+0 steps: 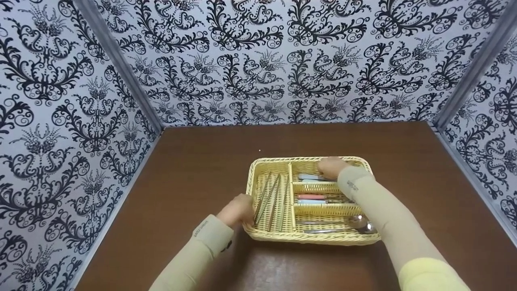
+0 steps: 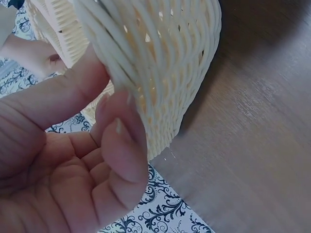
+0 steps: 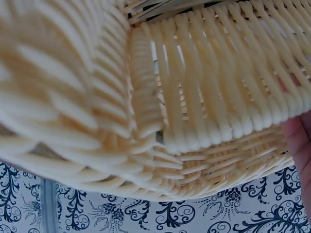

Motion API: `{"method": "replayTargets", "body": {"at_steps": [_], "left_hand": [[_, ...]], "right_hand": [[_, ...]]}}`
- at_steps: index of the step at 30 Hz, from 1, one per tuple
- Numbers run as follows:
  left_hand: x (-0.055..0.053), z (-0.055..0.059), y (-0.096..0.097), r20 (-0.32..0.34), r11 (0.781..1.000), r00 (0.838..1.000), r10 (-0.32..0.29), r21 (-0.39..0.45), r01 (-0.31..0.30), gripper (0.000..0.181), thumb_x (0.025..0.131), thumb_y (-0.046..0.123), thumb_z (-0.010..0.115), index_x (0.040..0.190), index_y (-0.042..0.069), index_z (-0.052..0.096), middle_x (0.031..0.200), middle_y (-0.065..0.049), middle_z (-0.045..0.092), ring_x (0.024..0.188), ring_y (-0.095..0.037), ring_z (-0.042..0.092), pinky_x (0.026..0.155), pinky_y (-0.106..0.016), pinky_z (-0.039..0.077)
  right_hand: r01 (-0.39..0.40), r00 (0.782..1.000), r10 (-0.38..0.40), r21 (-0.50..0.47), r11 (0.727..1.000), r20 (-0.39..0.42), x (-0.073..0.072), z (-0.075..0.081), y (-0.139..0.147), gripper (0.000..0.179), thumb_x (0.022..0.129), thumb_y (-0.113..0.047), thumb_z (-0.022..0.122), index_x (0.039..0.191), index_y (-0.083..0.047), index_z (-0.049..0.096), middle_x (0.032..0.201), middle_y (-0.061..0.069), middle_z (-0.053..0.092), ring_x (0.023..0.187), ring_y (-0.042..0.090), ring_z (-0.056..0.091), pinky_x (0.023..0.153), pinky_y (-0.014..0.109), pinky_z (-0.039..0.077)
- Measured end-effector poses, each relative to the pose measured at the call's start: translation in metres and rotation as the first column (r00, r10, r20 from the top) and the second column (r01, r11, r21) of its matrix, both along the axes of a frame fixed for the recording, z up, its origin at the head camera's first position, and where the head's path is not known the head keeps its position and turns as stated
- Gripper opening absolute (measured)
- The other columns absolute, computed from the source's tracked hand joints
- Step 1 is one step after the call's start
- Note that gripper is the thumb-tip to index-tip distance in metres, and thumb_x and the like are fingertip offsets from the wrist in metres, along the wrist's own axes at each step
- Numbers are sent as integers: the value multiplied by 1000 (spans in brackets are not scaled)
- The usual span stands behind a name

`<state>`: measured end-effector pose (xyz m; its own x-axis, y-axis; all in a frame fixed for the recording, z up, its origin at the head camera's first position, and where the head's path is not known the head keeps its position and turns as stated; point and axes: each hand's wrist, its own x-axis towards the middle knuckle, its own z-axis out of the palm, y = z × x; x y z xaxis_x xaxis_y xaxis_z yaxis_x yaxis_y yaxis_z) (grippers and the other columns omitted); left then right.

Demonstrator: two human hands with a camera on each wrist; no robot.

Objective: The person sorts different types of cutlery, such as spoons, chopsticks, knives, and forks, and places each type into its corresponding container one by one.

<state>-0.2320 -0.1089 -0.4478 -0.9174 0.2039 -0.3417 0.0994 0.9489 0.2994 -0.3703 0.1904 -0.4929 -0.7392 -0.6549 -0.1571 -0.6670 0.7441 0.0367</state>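
A cream woven cutlery basket with compartments sits on the table. My left hand pinches its rim at the near left corner, thumb on one side and curled fingers on the other in the left wrist view. Several chopsticks lie in its left compartment. My right hand is at the far compartment, over the ends of light-blue handles. In the right wrist view its fingers show at the edge beyond a divider. I cannot tell what those fingers hold.
Pink and light-blue handles lie in the middle compartment. Shiny spoons are in the near one. Brown tabletop surrounds the basket, and patterned walls close off the back and both sides.
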Motion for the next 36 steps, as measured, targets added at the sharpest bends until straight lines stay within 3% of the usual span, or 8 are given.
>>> {"method": "replayTargets", "body": {"at_steps": [4, 13, 19, 24, 28, 32, 36], "left_hand": [[-1, -1, -1, 5, 1000, 1000, -6, -5, 6, 26, 55, -9, 74, 69, 2, 55, 66, -4, 42, 58, -19, 38, 49, -27, 38], [-1, -1, -1, -16, 1000, 1000, -23, -21, 23, 26, 54, -8, 74, 70, 1, 56, 66, -5, 44, 57, -19, 38, 47, -26, 38], [-1, 0, -1, 6, 1000, 1000, -19, -21, 19, 23, 55, -9, 73, 70, 1, 58, 67, -5, 47, 56, -18, 41, 49, -26, 44], [0, 1, -1, 5, 1000, 1000, -22, -11, 22, 25, 54, -10, 72, 67, 3, 55, 63, -4, 42, 54, -18, 38, 45, -25, 38], [0, 0, -1, -1, 999, 999, -36, -21, 36, 25, 54, -10, 72, 66, 3, 55, 62, -3, 42, 53, -17, 38, 45, -25, 39], [-1, 1, 0, 48, 998, 998, -36, -41, 38, 20, 63, -2, 78, 69, 4, 60, 63, -1, 48, 55, -14, 40, 54, -25, 45], [-1, 1, -1, 63, 999, 998, -14, -32, 16, 20, 63, -4, 78, 69, 3, 60, 65, -4, 54, 55, -14, 44, 56, -27, 50]], "right_hand": [[-17, 999, 18, 24, 1000, -48, -3, -9, -2, 27, 82, -5, 60, 55, -11, 56, 55, 2, 55, 50, 14, 43, 48, 33, 42], [1, 995, 3, 39, 999, -101, -3, -11, -9, 30, 76, -2, 59, 52, -14, 45, 56, 3, 55, 51, 16, 46, 52, 34, 47], [29, 992, -17, 93, 995, -127, 0, -8, -14, 24, 79, -3, 59, 58, -10, 53, 59, 6, 57, 54, 19, 52, 53, 35, 49], [31, 987, -11, 121, 992, -160, 1, -11, -14, 20, 78, 1, 59, 61, -10, 58, 62, 7, 59, 55, 20, 55, 53, 34, 50], [31, 992, -17, 107, 994, -127, 4, -8, -13, 22, 79, 1, 59, 60, -10, 57, 61, 6, 58, 53, 18, 52, 53, 34, 50], [47, 996, -42, 57, 997, -75, 7, -3, -9, 20, 78, 3, 57, 62, -9, 55, 61, 6, 56, 53, 18, 51, 52, 34, 50], [75, 997, -75, 8, 997, -8, 8, 4, -7, 17, 79, -3, 57, 64, -9, 55, 63, 6, 55, 56, 19, 50, 58, 39, 50]]}}
